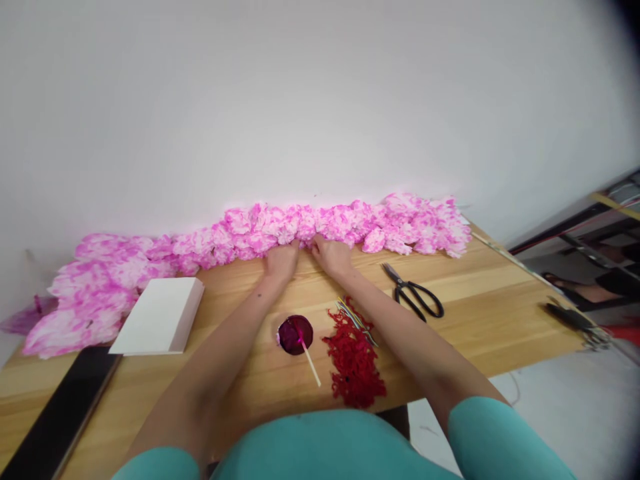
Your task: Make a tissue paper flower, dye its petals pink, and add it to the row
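Observation:
Both hands are stretched forward to the front edge of a long row of pink and white ruffled paper-like flowers [300, 220] lying against the wall. My left hand [283, 259] is closed at the row's edge, its fingertips hidden among or behind the petals. Just to its right, my right hand [332, 255] is curled shut, also touching the flowers' edge. What either hand grips is too small or hidden to make out. Between my forearms stands a small round dish of dark magenta liquid [290, 337] with a thin pale stick [312, 363] resting in it.
Beneath my right forearm lies a heap of red shredded strands [354, 367] with several thin sticks [355, 312]. Black-handled scissors [417, 297] are to the right, pliers-like tools [575, 321] by the far right edge. A white paper stack [157, 313] and a dark flat slab [60, 407] sit left.

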A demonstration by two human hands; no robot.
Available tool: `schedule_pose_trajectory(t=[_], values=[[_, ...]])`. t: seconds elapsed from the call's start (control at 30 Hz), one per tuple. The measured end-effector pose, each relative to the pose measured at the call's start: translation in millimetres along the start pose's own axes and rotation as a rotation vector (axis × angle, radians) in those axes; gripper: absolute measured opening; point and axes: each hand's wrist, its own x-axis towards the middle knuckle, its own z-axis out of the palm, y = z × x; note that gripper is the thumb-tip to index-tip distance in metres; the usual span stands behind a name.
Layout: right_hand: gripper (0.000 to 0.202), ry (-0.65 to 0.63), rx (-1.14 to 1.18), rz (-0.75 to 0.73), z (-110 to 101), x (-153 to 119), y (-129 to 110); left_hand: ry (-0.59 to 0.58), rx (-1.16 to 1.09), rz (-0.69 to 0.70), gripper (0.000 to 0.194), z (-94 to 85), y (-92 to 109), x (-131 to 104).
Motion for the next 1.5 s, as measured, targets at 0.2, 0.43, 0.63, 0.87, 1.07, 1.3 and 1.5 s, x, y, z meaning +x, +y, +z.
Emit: schedule_pose_trajectory(t=[0.2,0.43,0.63,0.87,1.07,1.3,1.5], values=[[0.031,0.012,0.067,-0.034,-0.8,-3.1,7.6,0.015,-0.103,-0.001,0.032,-3.3,-7.0,-7.4],[0.022,0.038,0.135,-0.085,0.5,-3.4,17.2,0.036,-0.181,0.014,0.027,-7.6,-10.0,-12.0],[0.020,0.063,0.166,-0.105,-0.8,-8.6,18.9,0.052,-0.225,0.037,0.025,-5.5,-13.3,-13.3],[0.039,0.053,0.060,-0.014,-7.0,-1.7,-1.9,0.069,-0.225,0.049,0.023,-0.5,-14.9,-11.7],[0.037,0.057,0.039,0.009,-7.3,14.8,-14.4,0.060,-0.213,0.050,0.023,0.2,-15.0,-11.2],[0.034,0.055,0.042,0.030,-5.8,17.9,-6.3,0.068,-0.217,0.067,0.023,4.2,-16.5,-10.9],[0.035,0.068,0.037,0.046,-7.3,19.0,-4.9,0.077,-0.220,0.073,0.020,5.8,-16.7,-11.2]])
